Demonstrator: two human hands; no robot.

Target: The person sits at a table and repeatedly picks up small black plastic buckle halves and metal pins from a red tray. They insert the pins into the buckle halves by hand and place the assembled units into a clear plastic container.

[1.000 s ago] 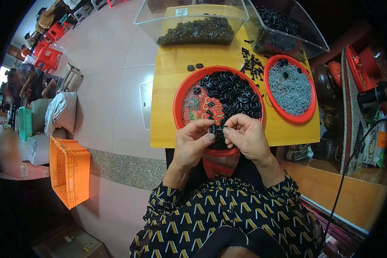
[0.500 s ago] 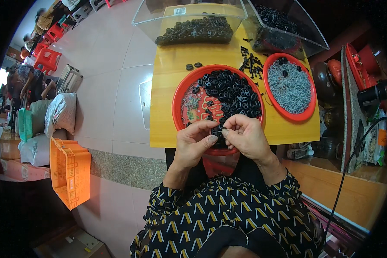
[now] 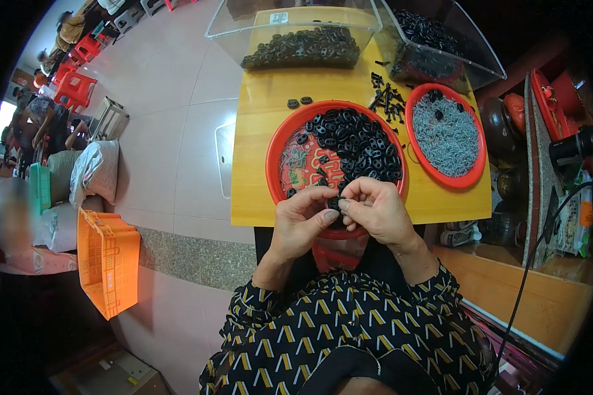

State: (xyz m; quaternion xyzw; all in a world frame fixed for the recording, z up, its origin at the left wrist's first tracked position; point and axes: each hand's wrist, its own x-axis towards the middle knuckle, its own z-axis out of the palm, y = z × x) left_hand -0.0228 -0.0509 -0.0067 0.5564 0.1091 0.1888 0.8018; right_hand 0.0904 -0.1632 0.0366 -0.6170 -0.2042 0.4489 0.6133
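Note:
Over the near rim of a red round tray (image 3: 271, 172), my left hand (image 3: 302, 222) pinches a small black oval plastic piece (image 3: 334, 203) between thumb and fingertips. My right hand (image 3: 377, 212) meets it there, thumb and forefinger pressed together at the piece; whatever is in that pinch is too small to make out. Many similar black two-holed oval pieces (image 3: 359, 135) are heaped on the tray's right side and middle. Toward its left lie some small metal springs (image 3: 293, 160), over a printed bottom. The fingers hide part of the heap.
Right of the tray, a red basin (image 3: 483, 155) holds silvery springs (image 3: 447, 145). Black pin-like parts (image 3: 390, 104) lie beyond on the yellow table (image 3: 254, 138). Two clear bins (image 3: 296, 36) (image 3: 435, 39) of black parts stand at the back. An orange crate (image 3: 112, 263) sits on the floor, left.
My fingertips have come closer together, and the right pinch now meets the black piece in my left. A blurred shape has appeared at the far left edge.

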